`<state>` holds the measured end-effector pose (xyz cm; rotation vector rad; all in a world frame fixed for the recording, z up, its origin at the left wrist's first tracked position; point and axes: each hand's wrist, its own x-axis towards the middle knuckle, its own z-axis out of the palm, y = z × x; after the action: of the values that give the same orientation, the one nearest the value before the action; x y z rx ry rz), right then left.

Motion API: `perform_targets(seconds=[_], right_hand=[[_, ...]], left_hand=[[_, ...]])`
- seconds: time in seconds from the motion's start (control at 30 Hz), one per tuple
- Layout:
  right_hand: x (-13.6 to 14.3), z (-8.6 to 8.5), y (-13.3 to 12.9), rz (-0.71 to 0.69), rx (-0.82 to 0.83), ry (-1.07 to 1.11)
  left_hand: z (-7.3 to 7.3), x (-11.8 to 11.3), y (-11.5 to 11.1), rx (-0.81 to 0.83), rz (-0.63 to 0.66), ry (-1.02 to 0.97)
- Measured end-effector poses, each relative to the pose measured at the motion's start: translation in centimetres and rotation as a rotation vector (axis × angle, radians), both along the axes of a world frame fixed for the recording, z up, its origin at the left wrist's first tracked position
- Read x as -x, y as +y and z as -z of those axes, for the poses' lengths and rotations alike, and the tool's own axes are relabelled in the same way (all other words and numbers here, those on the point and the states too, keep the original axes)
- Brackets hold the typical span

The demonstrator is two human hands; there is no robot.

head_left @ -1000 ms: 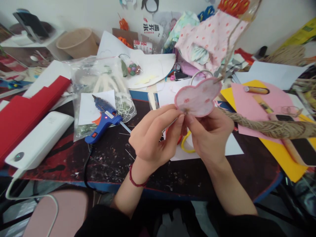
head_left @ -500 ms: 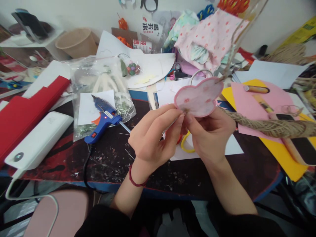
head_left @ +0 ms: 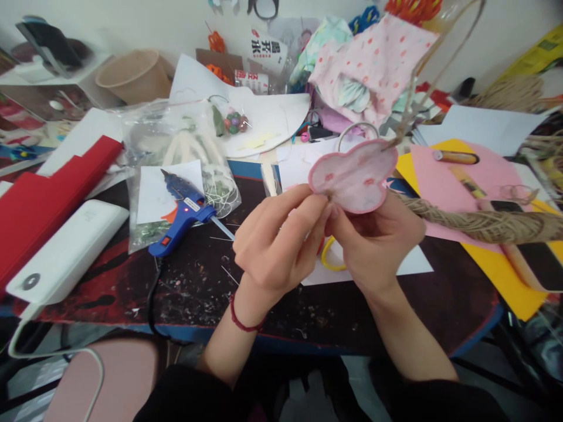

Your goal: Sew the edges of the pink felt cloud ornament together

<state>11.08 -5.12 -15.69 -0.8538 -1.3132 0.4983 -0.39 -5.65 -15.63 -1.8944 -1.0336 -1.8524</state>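
Observation:
A pink cloud-shaped fabric piece (head_left: 352,176) with a darker pink edge and small spots is held up over the table. My right hand (head_left: 380,246) is closed on its lower edge, the thumb in front. My left hand (head_left: 279,240), a dark red cord round its wrist, pinches at the piece's lower left edge, its fingertips touching my right thumb. What lies between those fingertips is mostly hidden. A twine loop (head_left: 411,105) rises from the piece's upper right. Behind my hands lie yellow scissor handles (head_left: 331,258), partly covered, on white paper.
A blue glue gun (head_left: 187,205) with a lit red light lies left of my hands, beside a white power bank (head_left: 70,249) and red sheets (head_left: 48,205). Twine wound on a rod (head_left: 484,220) crosses pink paper at right. Spotted fabric (head_left: 373,64) is heaped at the back.
My left fingers have drawn in closer against my right thumb at the cloud's lower edge. The cloud has tilted slightly. The table things stay as they were.

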Motion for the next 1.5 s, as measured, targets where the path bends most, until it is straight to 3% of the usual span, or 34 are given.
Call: perform_targets(seconds=[0.23, 0.47, 0.9, 1.27, 1.5], right_hand=[[-0.27, -0.17, -0.08, -0.135, 0.084, 0.104], [-0.14, -0.14, 0.01, -0.065, 0.053, 0.082], [-0.04, -0.06, 0.14, -0.089, 0.035, 0.098], [-0.32, 0.23, 0.12, -0.012, -0.076, -0.042], [-0.14, 0.45, 0.32, -0.024, -0.099, -0.035]], left_hand=[[0.12, -0.07, -0.12, 0.029, 0.107, -0.081], [-0.05, -0.01, -0.05, 0.006, 0.071, -0.051], [-0.06, -0.02, -0.25, 0.031, 0.058, -0.056], [-0.16, -0.10, -0.36, -0.035, -0.063, 0.073], [-0.31, -0.14, -0.19, -0.027, 0.010, -0.035]])
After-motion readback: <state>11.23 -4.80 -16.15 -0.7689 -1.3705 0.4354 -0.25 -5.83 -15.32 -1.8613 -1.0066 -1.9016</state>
